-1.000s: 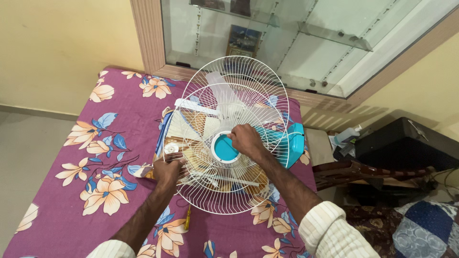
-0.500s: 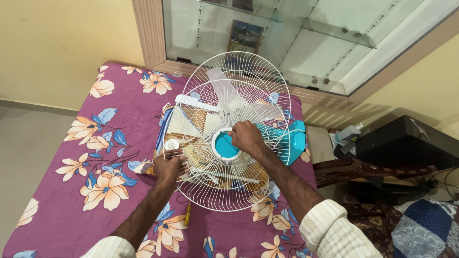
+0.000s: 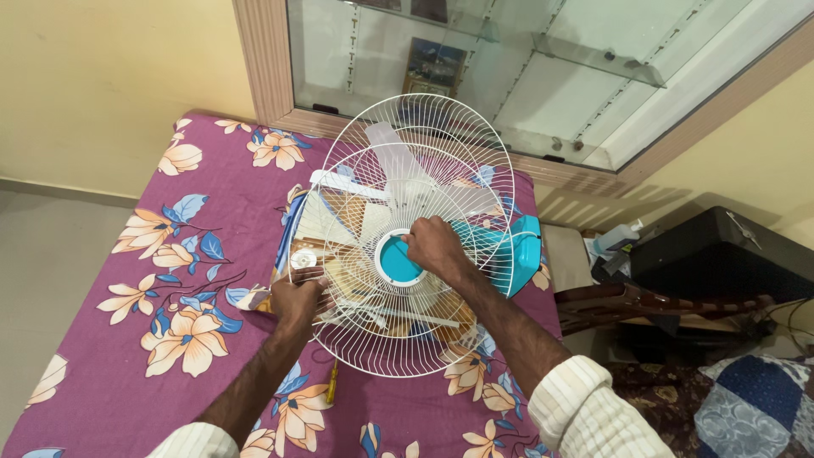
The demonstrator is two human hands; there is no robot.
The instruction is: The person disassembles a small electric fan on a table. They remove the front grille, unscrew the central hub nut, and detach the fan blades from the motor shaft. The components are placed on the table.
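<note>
Hands unmoved on white fan guard (image 3: 407, 246), purple floral bedsheet (image 3: 170, 254), glass cabinet (image 3: 526, 68)

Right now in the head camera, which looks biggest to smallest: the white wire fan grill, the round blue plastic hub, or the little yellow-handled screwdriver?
1. White wire fan grill, by far the biggest.
2. Round blue plastic hub.
3. Yellow-handled screwdriver, smallest, though the grill hides part of it.

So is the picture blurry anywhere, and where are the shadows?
Head view: sharp and evenly lit; the left hand and right hand on the white fan grille show no blur. Striped shadows lie on the wall at right; the glass cabinet reflects softly, without harsh glare.
</note>
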